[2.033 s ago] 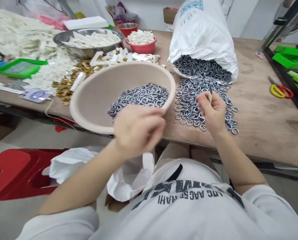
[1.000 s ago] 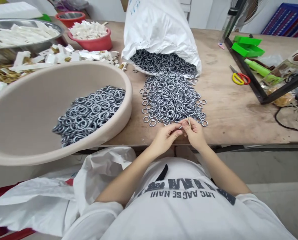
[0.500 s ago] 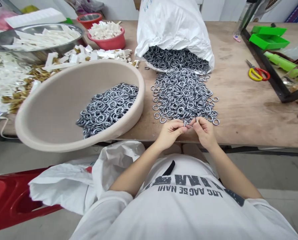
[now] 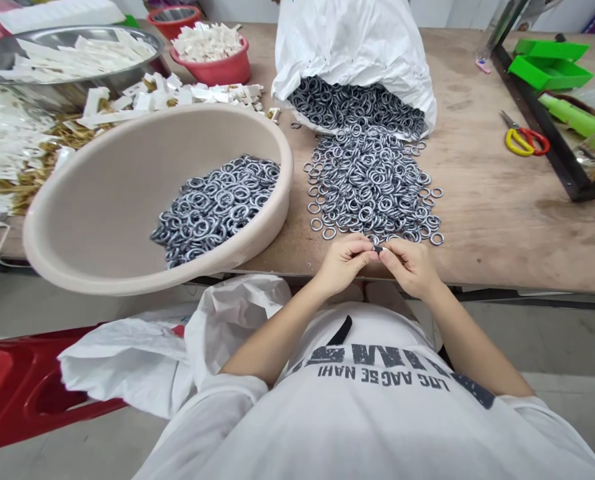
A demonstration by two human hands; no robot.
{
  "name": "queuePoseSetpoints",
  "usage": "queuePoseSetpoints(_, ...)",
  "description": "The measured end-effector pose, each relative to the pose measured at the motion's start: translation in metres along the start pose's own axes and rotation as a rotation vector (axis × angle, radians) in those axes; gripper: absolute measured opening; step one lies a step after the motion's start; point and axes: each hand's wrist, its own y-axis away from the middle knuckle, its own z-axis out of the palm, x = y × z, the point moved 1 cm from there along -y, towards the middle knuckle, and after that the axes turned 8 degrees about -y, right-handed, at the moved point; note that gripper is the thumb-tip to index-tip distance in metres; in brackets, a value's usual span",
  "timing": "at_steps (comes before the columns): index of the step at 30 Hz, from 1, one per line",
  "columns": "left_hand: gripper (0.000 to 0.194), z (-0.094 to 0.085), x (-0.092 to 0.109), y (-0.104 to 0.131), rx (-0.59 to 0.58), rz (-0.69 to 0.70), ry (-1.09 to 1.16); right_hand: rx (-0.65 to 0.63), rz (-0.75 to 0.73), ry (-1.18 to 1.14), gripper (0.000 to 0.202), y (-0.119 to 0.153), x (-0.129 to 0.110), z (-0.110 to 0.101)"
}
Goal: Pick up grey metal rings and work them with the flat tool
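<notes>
At the table's front edge my left hand [image 4: 348,264] and my right hand [image 4: 411,265] meet with their fingertips pinched. Between them is a small dark grey ring [image 4: 378,249], mostly covered by the fingers; both hands seem to grip it. Just beyond the fingertips spreads a heap of loose grey rings [image 4: 372,177]. The heap runs out of the mouth of a white sack [image 4: 352,47] lying on its side. To the left, a large beige basin [image 4: 97,200] leans toward me, with many more grey rings [image 4: 227,203] gathered on its right side.
At the left lie white and brown plastic pieces [image 4: 152,97], a steel bowl [image 4: 160,57] and a red bowl [image 4: 237,63] of white pieces. Scissors [image 4: 526,141], green trays [image 4: 552,70] and a black metal frame [image 4: 542,123] are at the right. A red chair [image 4: 7,400] stands below.
My fingertips have come closer together, and the ring between them is now more covered. The camera view has shifted slightly; the heap and basin look unchanged.
</notes>
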Motion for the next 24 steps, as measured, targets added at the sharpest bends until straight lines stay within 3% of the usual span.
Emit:
queuePoseSetpoints(5,0.033,-0.001,0.002,0.0,-0.055,0.038,-0.038,-0.021,0.051,0.003,0.041,-0.001,0.006,-0.003)
queuePoseSetpoints(9,0.028,-0.003,0.007,0.002,-0.168,0.129,-0.043,0.279,0.175,-0.001,0.039,-0.005,0.013,-0.012)
queuePoseSetpoints(11,0.029,-0.003,0.006,0.002,-0.078,0.081,-0.029,0.363,0.197,0.03,0.037,-0.006,0.015,-0.015)
queuePoseSetpoints(15,0.036,-0.004,-0.003,0.0,0.139,-0.077,0.107,0.28,0.167,0.21,0.03,-0.004,0.016,-0.01)
queuePoseSetpoints(20,0.038,-0.002,-0.01,-0.002,0.145,-0.157,0.149,0.206,0.17,0.376,0.018,-0.004,0.021,-0.004)
queuePoseSetpoints(24,0.033,-0.001,-0.004,-0.001,0.118,-0.126,0.07,0.232,0.179,0.282,0.013,-0.006,0.021,-0.007)
